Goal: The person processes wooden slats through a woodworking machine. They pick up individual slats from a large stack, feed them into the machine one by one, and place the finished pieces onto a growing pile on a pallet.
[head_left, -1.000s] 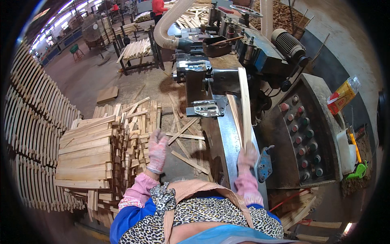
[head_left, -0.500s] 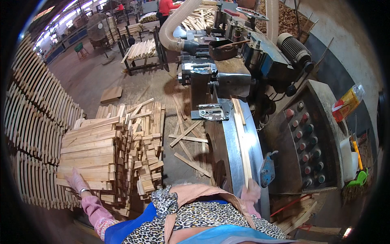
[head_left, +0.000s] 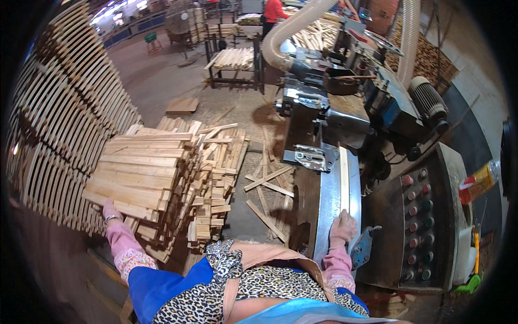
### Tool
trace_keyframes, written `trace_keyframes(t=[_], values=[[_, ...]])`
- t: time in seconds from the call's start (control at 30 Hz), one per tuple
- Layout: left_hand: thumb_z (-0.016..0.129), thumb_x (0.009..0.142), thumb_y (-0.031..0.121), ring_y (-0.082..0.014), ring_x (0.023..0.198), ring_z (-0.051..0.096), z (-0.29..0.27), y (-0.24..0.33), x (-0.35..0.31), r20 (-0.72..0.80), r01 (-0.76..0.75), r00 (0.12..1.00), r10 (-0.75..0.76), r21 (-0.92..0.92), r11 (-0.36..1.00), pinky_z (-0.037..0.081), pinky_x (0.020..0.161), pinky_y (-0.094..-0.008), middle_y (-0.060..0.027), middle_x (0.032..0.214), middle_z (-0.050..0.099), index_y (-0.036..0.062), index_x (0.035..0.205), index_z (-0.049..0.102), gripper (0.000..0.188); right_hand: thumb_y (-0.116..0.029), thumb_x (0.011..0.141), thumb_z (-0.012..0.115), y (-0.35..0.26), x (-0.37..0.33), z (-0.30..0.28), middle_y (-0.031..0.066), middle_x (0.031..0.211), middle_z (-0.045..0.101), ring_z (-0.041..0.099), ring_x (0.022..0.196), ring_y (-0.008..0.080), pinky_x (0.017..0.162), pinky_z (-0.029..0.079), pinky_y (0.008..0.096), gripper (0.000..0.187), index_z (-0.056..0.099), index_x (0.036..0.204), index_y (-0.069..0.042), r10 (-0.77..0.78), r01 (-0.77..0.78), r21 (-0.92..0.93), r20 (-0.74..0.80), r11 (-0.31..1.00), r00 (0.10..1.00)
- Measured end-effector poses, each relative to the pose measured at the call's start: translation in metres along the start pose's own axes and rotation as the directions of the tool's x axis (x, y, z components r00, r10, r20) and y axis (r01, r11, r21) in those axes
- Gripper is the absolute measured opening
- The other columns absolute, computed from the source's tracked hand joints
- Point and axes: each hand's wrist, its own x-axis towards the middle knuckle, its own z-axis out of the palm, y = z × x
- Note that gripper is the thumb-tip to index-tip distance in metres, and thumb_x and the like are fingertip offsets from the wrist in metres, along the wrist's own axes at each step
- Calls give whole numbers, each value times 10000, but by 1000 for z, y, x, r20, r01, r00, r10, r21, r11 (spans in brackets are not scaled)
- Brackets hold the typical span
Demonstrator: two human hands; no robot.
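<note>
While one wood strip (head_left: 344, 178) is laid along the metal bed (head_left: 330, 205), its near end held in the curled right hand (head_left: 343, 229), many pieces are left in the wood stack (head_left: 137, 167); how much is done can't be told. The stack's near edge is touched by the left hand (head_left: 111, 211), grip unclear. Floor (head_left: 243, 221) between is littered with loose strips (head_left: 267, 221); the right hand is flanked by a blue bracket (head_left: 362, 250).

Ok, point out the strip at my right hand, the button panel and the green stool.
Wood strip (head_left: 345, 178): head view, its top face.
Button panel (head_left: 421, 231): head view, face between buttons.
Green stool (head_left: 150, 38): head view, seat.
</note>
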Motion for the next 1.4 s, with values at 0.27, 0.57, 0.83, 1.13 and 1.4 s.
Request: trace_keyframes(t=[0.27,0.57,0.83,1.13,1.4], values=[[746,869,81,-305,929,672,76,52,-164,-84,-519,854,513,-132,844,578,830,-413,-168,1155,682,-111,1338,563,539,-297,842,704,-27,113,39,69,1248,651,577,1178,310,949,496,466,403,637,1226,-195,146,-146,-1,37,989,989],[652,903,-13,-226,764,644,329,-57,-417,431,-405,773,466,-231,885,620,659,-328,-97,1019,641,14,1289,477,425,-323,780,840,-278,12,-98,231,1379,594,564,1292,373,1098,453,439,815,507,1477,-65,-691,449,799,-59,400,720],[692,938,124,-163,971,638,333,-181,-471,967,-77,214,-137,157,985,525,758,-259,-128,1216,616,18,1534,321,710,-268,730,839,-49,-121,-65,228,1099,675,652,991,409,873,527,504,850,488,1468,-36,20,-49,385,79,921,997],[684,958,206,-99,732,579,280,-201,-398,876,-217,449,-177,299,929,483,618,-230,-39,991,646,18,1469,453,592,-285,841,745,-3,-124,-88,177,1142,679,636,1017,407,872,524,520,603,538,1370,-84,468,-452,-125,219,884,856],[679,961,173,-174,1084,594,316,-117,-430,857,-476,370,358,-157,866,509,957,-324,-96,1227,596,-17,1434,480,547,-392,905,688,-18,91,17,242,1137,693,651,1054,421,976,503,491,588,596,1415,-115,402,-410,278,88,869,911]])
